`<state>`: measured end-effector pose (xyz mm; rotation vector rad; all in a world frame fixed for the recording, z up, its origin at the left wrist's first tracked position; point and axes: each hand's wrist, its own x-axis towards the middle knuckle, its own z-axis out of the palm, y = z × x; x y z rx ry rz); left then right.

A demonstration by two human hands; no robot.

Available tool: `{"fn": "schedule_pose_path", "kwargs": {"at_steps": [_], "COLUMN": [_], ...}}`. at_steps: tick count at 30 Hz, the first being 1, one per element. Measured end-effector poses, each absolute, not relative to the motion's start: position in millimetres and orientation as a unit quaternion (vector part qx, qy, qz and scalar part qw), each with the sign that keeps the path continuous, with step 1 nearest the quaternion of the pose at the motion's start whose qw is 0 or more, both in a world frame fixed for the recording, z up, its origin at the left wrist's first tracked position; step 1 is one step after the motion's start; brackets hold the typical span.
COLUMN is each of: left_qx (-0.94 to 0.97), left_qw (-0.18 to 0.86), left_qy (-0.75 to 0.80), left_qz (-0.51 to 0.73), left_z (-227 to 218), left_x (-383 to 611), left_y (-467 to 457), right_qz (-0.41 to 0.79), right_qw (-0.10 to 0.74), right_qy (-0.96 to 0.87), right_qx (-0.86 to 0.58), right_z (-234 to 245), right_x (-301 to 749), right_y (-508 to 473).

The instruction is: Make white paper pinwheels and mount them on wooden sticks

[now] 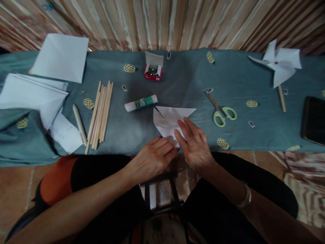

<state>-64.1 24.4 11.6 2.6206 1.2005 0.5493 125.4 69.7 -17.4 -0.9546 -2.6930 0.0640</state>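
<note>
- White paper sheet (171, 118), slit toward 10, lies at the surface's (188, 88) near edge; taken as clock centre, 12 pointing away from the person
- Left hand (153, 156) at 7: fingers curled in by the sheet's near corner; pinching or only pressing, cannot tell
- Right hand (196, 147) at 4 to 5: fingers loosely spread, not closed, tips resting on the sheet
- Main risk, my guess: slit running further if the hands pull against each other
- Near corner sits close to the drop at 6; a slack hold could let it slide or bend over
- Glue stick (141, 103) at 10, near the slit corner; round, so a nudge might roll it
- Open tack box (153, 72) at 11 to 12; a long reach could tip it, scattering metal
- Scissors (220, 112) at 3, handles toward the right arm's side
- Room: bare cloth from 12 to 2; also at 9, short of the wooden sticks (100, 115); almost none at 6
</note>
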Motion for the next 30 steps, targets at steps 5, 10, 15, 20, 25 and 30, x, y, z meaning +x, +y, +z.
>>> {"fn": "schedule_pose_path", "kwargs": {"at_steps": [5, 10, 15, 20, 25, 30], "left_qx": [0.890, 0.887, 0.886, 0.886, 0.888, 0.889], "left_qw": [0.105, 0.089, 0.075, 0.067, 0.065, 0.062], "left_qy": [0.409, 0.415, 0.421, 0.421, 0.421, 0.420], "left_qz": [0.173, 0.181, 0.180, 0.181, 0.175, 0.172], "left_z": [11.4, 11.9, 13.2, 12.7, 9.8, 6.3], "left_x": [-62.5, -62.0, -61.8, -63.2, -64.6, -65.5], "left_y": [25.8, 27.1, 27.1, 26.7, 28.2, 29.0], "right_qz": [0.015, 0.012, 0.033, 0.047, 0.065, 0.106], "right_qw": [0.134, 0.163, 0.172, 0.171, 0.152, 0.165], "right_qy": [-0.935, -0.931, -0.929, -0.927, -0.923, -0.916], "right_qx": [-0.327, -0.325, -0.327, -0.331, -0.348, -0.351], "right_z": [-18.5, -23.8, -26.3, -23.3, -19.1, -13.5], "right_x": [123.9, 127.3, 130.0, 129.2, 127.2, 129.4], "right_y": [68.0, 68.2, 72.0, 76.6, 77.8, 83.0]}}
